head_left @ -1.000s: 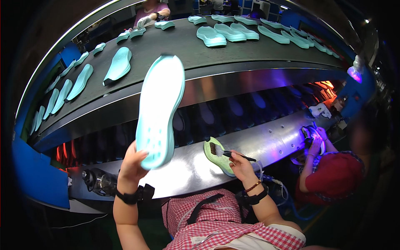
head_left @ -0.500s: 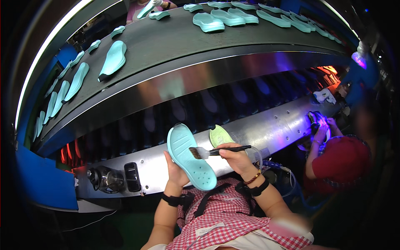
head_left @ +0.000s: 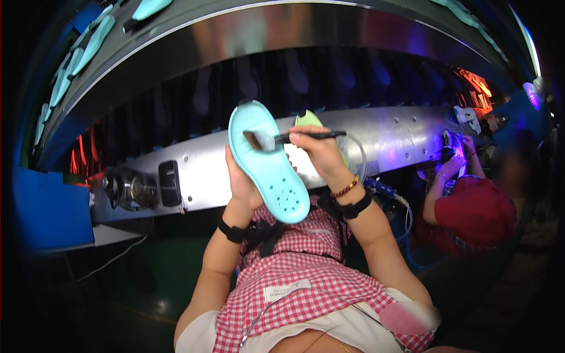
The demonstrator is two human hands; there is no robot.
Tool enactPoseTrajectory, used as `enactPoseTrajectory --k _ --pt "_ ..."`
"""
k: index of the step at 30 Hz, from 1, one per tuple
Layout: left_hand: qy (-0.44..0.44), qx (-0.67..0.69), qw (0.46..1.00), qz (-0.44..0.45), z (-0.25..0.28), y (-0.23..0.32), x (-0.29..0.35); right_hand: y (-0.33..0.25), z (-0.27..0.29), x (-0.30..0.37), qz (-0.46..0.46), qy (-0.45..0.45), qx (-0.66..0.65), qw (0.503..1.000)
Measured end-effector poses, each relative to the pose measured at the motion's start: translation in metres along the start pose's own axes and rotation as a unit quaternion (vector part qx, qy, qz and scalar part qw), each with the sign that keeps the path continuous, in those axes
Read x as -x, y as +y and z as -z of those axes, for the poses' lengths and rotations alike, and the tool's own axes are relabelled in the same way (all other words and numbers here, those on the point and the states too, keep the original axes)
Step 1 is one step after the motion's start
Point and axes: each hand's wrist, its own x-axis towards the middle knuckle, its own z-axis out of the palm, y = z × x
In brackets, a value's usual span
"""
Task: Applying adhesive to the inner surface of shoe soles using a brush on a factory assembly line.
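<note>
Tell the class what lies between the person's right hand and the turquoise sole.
A brush, gripped by the right hand and reaching over the turquoise sole, as the head view shows.

The left camera of the head-worn fisheye pair looked steeply down over the person's red-and-white checked cloth apron (head_left: 329, 282) and outward across a long, silvery metal bench (head_left: 382, 138). It viewed the perforated, pale turquoise shoe sole (head_left: 268, 170) near and from above, around mid-picture.

Green sole (head_left: 307, 119) partly hidden, brush handle (head_left: 329, 135) too (midway)
</note>
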Motion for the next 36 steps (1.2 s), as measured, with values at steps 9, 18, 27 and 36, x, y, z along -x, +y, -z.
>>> enactPoseTrajectory --k 9,18,27,36 --pt "-0.04 0.026 0.999 0.0 0.001 -0.001 -0.002 -0.021 -0.021 -0.024 0.017 -0.006 0.048 0.999" --pt "0.074 -0.038 0.992 -0.1 0.009 0.017 -0.01 -0.02 -0.038 0.015 0.212 -0.154 0.477 0.839" --pt "-0.083 0.003 0.997 -0.01 0.001 0.008 0.005 -0.06 -0.035 0.021 0.122 -0.073 0.249 0.958" --pt "0.059 0.069 0.994 -0.067 -0.013 0.008 0.005 -0.052 -0.034 0.036 0.065 -0.14 0.211 0.965"
